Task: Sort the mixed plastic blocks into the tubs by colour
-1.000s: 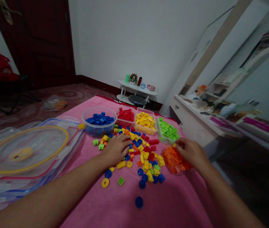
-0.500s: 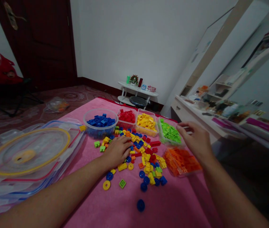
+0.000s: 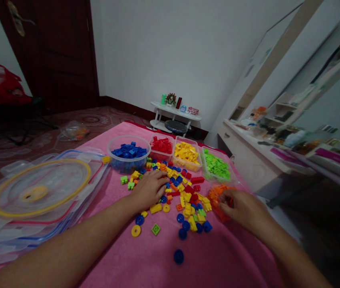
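Head camera: my left hand (image 3: 148, 190) lies flat on loose bricks (image 3: 187, 199); my right hand (image 3: 243, 209), grip unclear, could shove the orange tub (image 3: 217, 195) off the tabletop (image 3: 217, 260).

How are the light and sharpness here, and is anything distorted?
Head view: dim, darker toward the corners; the loose bricks on the pink cloth are readable; the left hand is sharp, the right hand at the orange tray slightly soft; the wide lens slants the mirror frame.
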